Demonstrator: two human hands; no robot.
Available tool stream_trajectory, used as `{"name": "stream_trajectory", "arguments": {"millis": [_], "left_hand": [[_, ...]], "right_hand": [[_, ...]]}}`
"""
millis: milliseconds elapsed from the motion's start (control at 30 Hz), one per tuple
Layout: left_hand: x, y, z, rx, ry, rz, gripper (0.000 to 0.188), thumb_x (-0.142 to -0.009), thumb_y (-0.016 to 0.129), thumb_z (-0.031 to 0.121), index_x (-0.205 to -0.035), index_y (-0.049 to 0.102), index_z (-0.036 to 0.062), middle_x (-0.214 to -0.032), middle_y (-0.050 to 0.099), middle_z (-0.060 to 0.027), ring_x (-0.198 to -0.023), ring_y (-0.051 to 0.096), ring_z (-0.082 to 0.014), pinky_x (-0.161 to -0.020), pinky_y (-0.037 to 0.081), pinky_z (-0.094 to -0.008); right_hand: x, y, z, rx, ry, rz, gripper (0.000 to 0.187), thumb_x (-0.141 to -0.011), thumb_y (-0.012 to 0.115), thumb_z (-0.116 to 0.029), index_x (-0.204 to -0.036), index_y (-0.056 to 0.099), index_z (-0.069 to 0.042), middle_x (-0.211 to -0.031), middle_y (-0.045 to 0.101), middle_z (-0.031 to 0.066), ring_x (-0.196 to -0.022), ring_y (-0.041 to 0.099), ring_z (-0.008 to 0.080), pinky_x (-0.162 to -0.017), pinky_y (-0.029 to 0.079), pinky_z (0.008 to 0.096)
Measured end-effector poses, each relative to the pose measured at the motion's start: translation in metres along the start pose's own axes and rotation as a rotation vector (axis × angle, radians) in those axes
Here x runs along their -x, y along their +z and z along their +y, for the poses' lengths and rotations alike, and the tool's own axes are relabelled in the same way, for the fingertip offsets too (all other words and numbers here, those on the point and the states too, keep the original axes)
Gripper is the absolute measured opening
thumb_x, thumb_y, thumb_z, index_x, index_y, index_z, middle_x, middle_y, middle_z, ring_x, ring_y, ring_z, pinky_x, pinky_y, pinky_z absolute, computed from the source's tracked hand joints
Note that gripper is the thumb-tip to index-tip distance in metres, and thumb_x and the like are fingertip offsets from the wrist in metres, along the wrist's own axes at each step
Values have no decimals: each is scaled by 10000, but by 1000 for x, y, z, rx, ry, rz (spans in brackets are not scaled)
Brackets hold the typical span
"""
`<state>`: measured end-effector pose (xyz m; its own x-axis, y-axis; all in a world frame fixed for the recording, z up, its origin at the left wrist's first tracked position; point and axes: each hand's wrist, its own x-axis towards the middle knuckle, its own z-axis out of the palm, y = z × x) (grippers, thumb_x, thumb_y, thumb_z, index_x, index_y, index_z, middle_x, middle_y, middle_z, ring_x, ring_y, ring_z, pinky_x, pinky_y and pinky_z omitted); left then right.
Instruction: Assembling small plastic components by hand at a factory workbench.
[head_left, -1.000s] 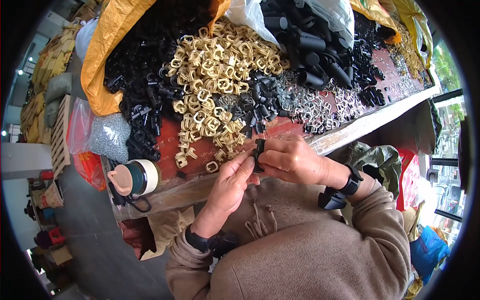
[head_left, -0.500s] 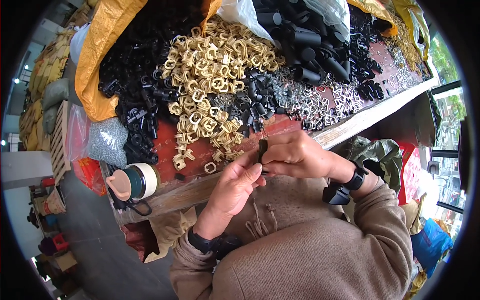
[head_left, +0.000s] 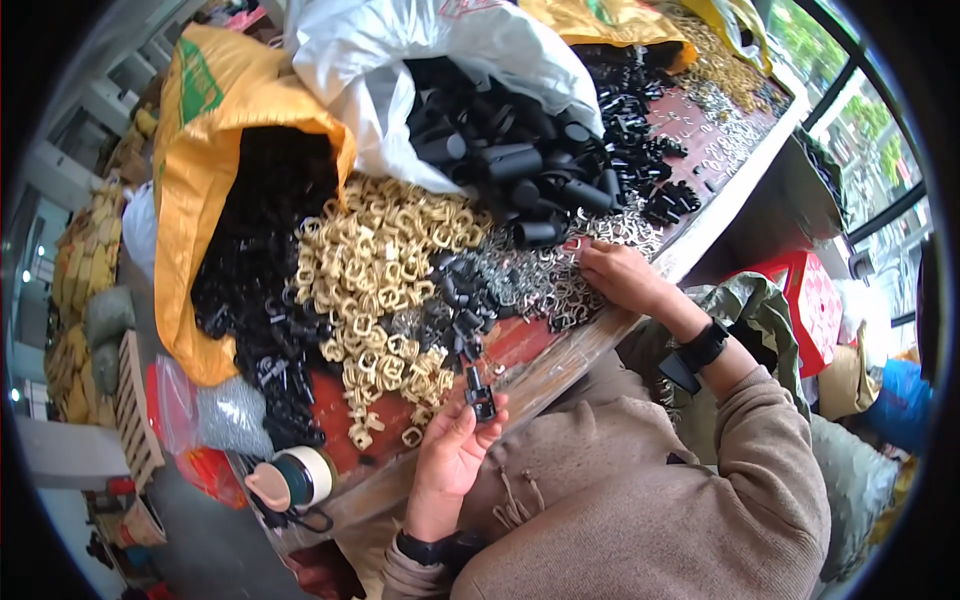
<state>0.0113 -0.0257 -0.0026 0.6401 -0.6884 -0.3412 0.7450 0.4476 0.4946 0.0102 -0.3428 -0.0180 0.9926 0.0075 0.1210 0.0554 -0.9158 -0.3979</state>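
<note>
My left hand (head_left: 450, 450) is near the table's front edge, its thumb and fingers closed on a small black plastic fitting (head_left: 480, 395) that stands up from the fingertips. My right hand (head_left: 622, 277) is over the pile of small silver metal loops (head_left: 575, 300), fingers bent together at the pile; what they pinch is too small to make out. Between the hands lie small black plastic pieces (head_left: 462, 300) and thin shiny metal bits (head_left: 505, 268). Beige square-ish plastic rings (head_left: 375, 270) are heaped just beyond my left hand.
An orange sack (head_left: 185, 250) spills black parts (head_left: 265, 350) on the left. A white sack (head_left: 350, 100) holds black cylinders (head_left: 510, 160). A lidded cup (head_left: 300, 478) stands at the table's near left corner. A red stool (head_left: 808, 300) is at right.
My hands were together at the black fitting; now the right hand has moved away to the silver loops. My left hand keeps the fitting. The view has shifted, showing more of the sacks.
</note>
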Motion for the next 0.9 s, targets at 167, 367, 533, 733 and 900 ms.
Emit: {"name": "stream_trajectory", "arguments": {"millis": [167,367,533,733,900], "left_hand": [[0,-4,3,-16,-1,34,326,-827,482,132,-1103,428,-32,-1021,517,-185,-862,552,-231,-713,483,-264],[1,-4,2,-29,20,29,332,-826,487,139,-1099,428,-40,-1011,523,-174,-856,555,-227,-697,489,-258],[0,-2,5,-28,6,59,186,-818,504,123,-967,513,13,-998,540,-180,-854,566,-226,-690,489,-262],[2,3,5,-54,28,40,274,-812,514,139,-1042,467,-3,-997,536,-171,-853,561,-224,-685,488,-258],[-2,22,8,-105,57,-68,419,-791,549,173,-1124,405,-35,-981,532,-154,-836,552,-220,-671,481,-253]], "right_hand": [[-2,-7,0,-184,-131,51,183,-707,550,-137,-853,492,-43,-823,495,117,-710,529,300,-597,434,384],[-4,-3,-16,-78,-110,3,157,-718,535,-151,-829,518,-41,-780,519,121,-708,538,291,-610,447,362],[-3,0,-7,-246,-130,167,113,-719,541,-138,-753,540,-30,-685,537,112,-631,545,281,-579,441,356],[-2,-13,-24,-543,-3,58,173,-766,550,-167,-688,557,-13,-577,532,62,-487,517,180,-470,408,286],[-4,1,-56,-1410,163,-567,248,-802,547,-229,-703,581,-4,-561,501,-13,-445,407,49,-400,312,184]]}}
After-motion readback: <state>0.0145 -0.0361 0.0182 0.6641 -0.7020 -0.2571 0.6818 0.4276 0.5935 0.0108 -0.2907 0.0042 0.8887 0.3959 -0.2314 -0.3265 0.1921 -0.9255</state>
